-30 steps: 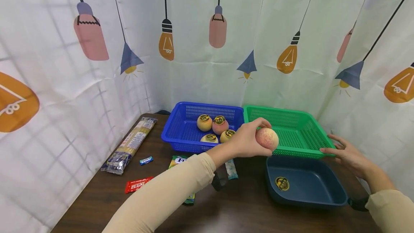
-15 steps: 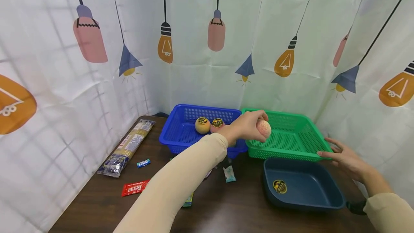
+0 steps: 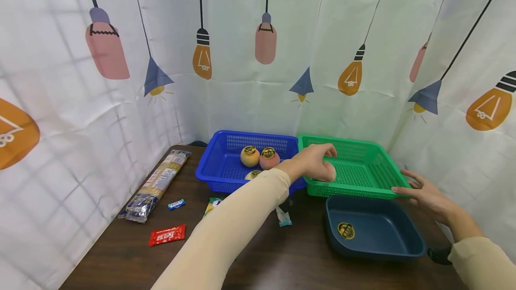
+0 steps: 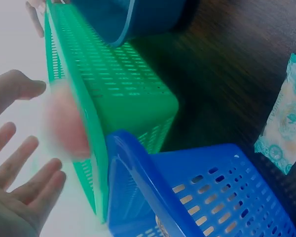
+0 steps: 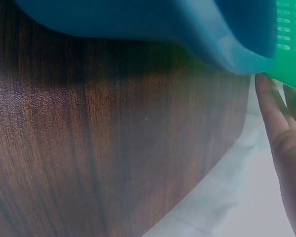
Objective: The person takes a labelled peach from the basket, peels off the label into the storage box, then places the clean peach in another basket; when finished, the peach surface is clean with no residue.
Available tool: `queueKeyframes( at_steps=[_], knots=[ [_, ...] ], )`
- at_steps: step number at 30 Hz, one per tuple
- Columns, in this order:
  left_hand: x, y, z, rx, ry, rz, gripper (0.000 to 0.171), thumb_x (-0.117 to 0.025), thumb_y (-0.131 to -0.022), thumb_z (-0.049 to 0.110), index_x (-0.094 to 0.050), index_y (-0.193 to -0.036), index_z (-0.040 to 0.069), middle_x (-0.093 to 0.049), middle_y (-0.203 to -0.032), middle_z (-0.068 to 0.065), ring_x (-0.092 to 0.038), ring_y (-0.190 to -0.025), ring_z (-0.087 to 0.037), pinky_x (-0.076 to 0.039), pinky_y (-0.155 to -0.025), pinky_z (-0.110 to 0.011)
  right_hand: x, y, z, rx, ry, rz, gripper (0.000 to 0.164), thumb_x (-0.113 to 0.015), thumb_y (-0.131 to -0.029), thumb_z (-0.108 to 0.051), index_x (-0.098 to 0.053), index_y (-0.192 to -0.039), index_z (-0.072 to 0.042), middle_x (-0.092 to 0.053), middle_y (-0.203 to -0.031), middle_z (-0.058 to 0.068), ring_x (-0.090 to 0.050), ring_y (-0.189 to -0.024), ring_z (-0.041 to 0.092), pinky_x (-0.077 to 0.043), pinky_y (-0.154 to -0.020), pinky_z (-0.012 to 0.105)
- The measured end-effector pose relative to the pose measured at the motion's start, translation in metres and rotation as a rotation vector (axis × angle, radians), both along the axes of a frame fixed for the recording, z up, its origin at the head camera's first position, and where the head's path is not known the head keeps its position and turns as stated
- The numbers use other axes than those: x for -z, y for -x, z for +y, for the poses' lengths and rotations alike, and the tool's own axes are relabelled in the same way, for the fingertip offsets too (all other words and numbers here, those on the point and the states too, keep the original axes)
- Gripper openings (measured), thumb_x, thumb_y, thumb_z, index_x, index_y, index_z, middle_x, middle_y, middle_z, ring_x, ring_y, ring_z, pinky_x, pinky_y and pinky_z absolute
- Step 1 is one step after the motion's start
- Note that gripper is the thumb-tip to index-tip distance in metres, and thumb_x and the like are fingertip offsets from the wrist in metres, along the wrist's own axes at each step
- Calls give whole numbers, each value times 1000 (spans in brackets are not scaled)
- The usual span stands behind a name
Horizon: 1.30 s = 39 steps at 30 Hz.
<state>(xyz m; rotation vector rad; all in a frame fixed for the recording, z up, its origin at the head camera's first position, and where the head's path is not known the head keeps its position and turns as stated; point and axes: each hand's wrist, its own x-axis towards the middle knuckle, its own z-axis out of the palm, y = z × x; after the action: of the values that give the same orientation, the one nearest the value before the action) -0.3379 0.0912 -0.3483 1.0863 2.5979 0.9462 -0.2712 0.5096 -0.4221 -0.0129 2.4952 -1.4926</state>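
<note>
A pinkish peach (image 3: 330, 172) is at the left end of the green basket (image 3: 364, 189), just below my left hand (image 3: 311, 161). In the left wrist view the peach (image 4: 66, 121) is blurred and apart from the spread fingers (image 4: 12, 160). My right hand (image 3: 427, 196) touches the right corner of the green basket, its thumb on the rim and its fingers extended along the outside. Left of it, the blue basket (image 3: 213, 184) contains several peaches with black-and-gold stickers, such as a yellowish peach (image 3: 250, 156) and a pink peach (image 3: 268, 159); my left forearm hides part of it.
A dark blue tub (image 3: 372, 227) with a round sticker (image 3: 346, 231) inside stands in front of the green basket. On the table lie a long noodle-like packet (image 3: 159, 182), a small blue wrapper (image 3: 176, 204), a red packet (image 3: 167, 235) and a pale teal sachet (image 3: 284, 217).
My left hand has moved over the green basket and lowered slightly, and has let go of the peach. The right hand has stayed at the basket's corner.
</note>
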Motion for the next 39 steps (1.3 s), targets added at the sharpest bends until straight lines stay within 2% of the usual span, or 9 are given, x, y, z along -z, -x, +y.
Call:
queueKeyframes(
  at_steps=[4, 11, 15, 18, 22, 29, 32, 35, 39],
  knots=[
    [0, -3, -1, -7, 21, 28, 53, -86, -95, 27, -62, -142, 28, -61, -156, -4, -64, -104, -16, -57, -78, -30, 1, 0, 0, 6, 46, 4, 107, -69, -111, -24, 13, -176, -5, 16, -176, 44, -62, -108, -15, -62, -93, 24],
    [1, -7, -6, -34, 64, 77, 56, -90, -94, 35, -64, -142, 27, -64, -154, -2, -59, -143, -24, -59, -105, -39, 0, -2, 0, 7, 63, 6, 106, -69, -111, -25, 13, -176, -6, 20, -176, 43, -59, -107, -19, -62, -93, 24],
    [2, -7, -12, -17, 89, 59, 57, -89, -95, 39, -63, -145, 28, -62, -158, -1, -60, -145, -23, -58, -108, -41, -2, -3, 1, 12, 29, 4, 106, -68, -112, -27, 13, -176, -6, 19, -177, 42, -58, -112, -17, -62, -95, 25],
    [0, -9, -19, -11, 99, 49, 59, -88, -95, 41, -61, -147, 29, -60, -160, -1, -61, -144, -23, -58, -109, -41, -8, -5, -1, 15, -85, 21, 104, -66, -112, -35, 9, -176, -2, 10, -176, 45, -63, -136, 19, -61, -105, 41],
    [-9, -10, -29, -1, 106, 36, 62, -87, -96, 39, -60, -150, 25, -57, -163, -5, -59, -147, -26, -57, -112, -44, -21, -10, -7, 19, -272, 84, 104, -67, -110, -42, -1, -175, 5, -3, -175, 48, -27, -154, 70, -47, -114, 74],
    [-19, 0, -45, -41, 184, 31, 62, -84, -97, 41, -58, -151, 24, -55, -164, -7, -58, -146, -26, -57, -110, -44, -38, -19, -30, 94, -434, 263, 95, -75, -106, -45, -27, -172, 4, -23, -170, 49, -32, -148, 77, -43, -111, 83],
    [-19, 4, -55, -62, 184, 20, 58, -85, -97, 41, -60, -146, 22, -58, -159, -8, -62, -137, -26, -59, -103, -43, -41, -23, -46, 83, -446, 371, 82, -77, -106, -39, -40, -166, 3, -36, -167, 46, -39, -145, 74, -44, -110, 80],
    [-18, 7, -65, -75, 164, -6, 56, -85, -97, 39, -62, -144, 20, -58, -157, -10, -63, -133, -27, -59, -100, -44, -43, -29, -66, 65, -445, 460, 72, -78, -105, -37, -50, -162, -3, -48, -164, 36, -50, -146, 62, -58, -111, 47],
    [-19, 10, -79, -100, 124, -33, 61, -86, -97, 36, -60, -148, 16, -56, -160, -14, -60, -138, -32, -58, -107, -49, -44, -39, -98, 19, -361, 554, 61, -77, -107, -33, -56, -158, -9, -59, -159, 22, -63, -140, 9, -49, -94, 4]
  ],
)
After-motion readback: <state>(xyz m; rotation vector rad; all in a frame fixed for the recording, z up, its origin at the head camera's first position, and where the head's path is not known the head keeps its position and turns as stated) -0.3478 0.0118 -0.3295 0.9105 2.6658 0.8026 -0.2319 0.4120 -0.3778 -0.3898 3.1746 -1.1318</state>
